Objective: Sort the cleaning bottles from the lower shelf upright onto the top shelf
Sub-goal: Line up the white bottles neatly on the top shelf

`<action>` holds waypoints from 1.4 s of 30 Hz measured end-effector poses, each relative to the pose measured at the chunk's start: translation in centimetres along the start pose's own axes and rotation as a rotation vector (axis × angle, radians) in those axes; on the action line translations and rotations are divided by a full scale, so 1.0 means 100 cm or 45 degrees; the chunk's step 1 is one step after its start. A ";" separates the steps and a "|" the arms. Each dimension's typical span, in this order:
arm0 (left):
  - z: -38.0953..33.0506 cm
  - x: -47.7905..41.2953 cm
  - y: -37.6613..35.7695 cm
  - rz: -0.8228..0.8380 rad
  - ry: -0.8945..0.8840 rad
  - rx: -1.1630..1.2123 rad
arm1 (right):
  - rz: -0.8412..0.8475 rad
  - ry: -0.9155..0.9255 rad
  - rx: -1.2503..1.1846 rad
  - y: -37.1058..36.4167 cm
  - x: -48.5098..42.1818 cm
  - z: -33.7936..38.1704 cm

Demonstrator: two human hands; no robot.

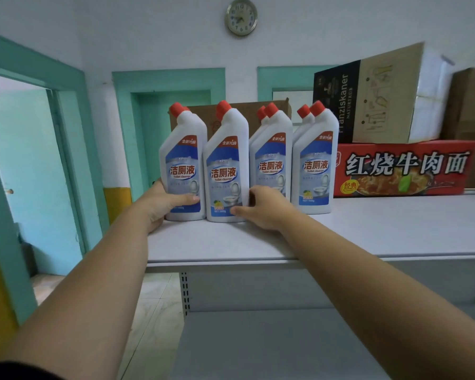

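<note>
On the pale grey top shelf (340,237), white red-capped toilet-cleaner bottles (314,163) stand upright, set back from the front edge. The left hand (162,204) wraps the end bottle (184,165) by the shelf's left edge; the right hand (261,208) clasps its neighbour (225,171). Bare shelf lies ahead of the red noodle carton (403,167).

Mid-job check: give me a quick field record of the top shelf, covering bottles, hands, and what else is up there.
bottles front row: four white toilet cleaner bottles with red caps, all upright, labels facing the camera
bottles behind: at least two more red caps show behind the right pair
left hand: wrapped around the leftmost bottle near its base
right hand: against the base of the second bottle, thumb on the label
top shelf: front strip bare
other items: red noodle carton, cardboard boxes stacked above it
lower shelf: no bottles visible
</note>
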State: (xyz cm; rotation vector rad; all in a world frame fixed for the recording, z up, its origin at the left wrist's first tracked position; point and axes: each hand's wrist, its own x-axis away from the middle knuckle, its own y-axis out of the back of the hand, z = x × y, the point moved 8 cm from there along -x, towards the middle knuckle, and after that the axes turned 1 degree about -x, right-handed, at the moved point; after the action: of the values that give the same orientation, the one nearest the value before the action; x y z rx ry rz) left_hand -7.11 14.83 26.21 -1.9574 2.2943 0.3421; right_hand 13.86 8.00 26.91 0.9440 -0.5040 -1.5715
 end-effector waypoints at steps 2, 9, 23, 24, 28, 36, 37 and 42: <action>-0.001 0.002 0.000 -0.013 -0.009 -0.005 | 0.106 -0.016 0.128 -0.003 0.002 -0.002; -0.005 0.006 0.000 -0.060 -0.043 0.008 | -0.135 -0.138 0.071 0.070 0.019 -0.045; -0.021 0.005 -0.002 -0.116 -0.046 0.114 | -0.361 -0.432 -0.685 0.101 -0.025 -0.147; -0.020 0.004 -0.003 -0.108 -0.038 0.117 | -0.372 -0.412 -0.700 0.100 -0.027 -0.152; -0.015 0.001 -0.002 -0.080 -0.017 0.098 | -0.404 -0.354 -0.691 0.098 -0.014 -0.142; -0.011 -0.001 -0.001 -0.072 -0.050 0.071 | -0.476 -0.419 -0.542 0.096 0.005 -0.115; -0.011 -0.001 -0.001 -0.070 -0.059 0.058 | -0.477 -0.415 -0.522 0.096 0.004 -0.114; -0.008 -0.003 0.001 -0.112 -0.080 -0.056 | -0.500 -0.411 -0.479 0.097 0.003 -0.115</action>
State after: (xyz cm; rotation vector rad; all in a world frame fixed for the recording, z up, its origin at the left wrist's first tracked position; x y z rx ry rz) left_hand -7.14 14.92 27.03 -2.0298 2.1726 0.4422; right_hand 28.83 7.54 27.52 0.5202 -0.2334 -2.1027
